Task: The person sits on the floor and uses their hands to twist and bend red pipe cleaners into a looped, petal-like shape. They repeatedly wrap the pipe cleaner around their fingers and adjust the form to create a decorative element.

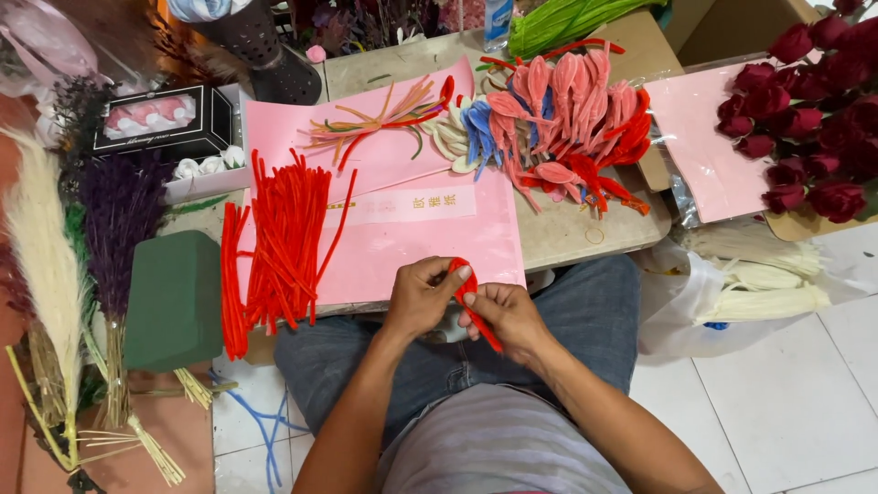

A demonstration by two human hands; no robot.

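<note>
Both hands meet just off the table's point(585, 240) near edge — the left hand point(419, 297) and right hand point(508, 316) pinched on one red pipe cleaner point(471, 302), bending it; the loose red pile point(279, 247) lies close by on pink paper point(412, 242) — within easy reach, it seems

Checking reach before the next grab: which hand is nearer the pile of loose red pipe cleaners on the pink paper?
Left. The left hand is just right of the pile of loose red pipe cleaners; the right hand sits farther right, beyond it.
</note>
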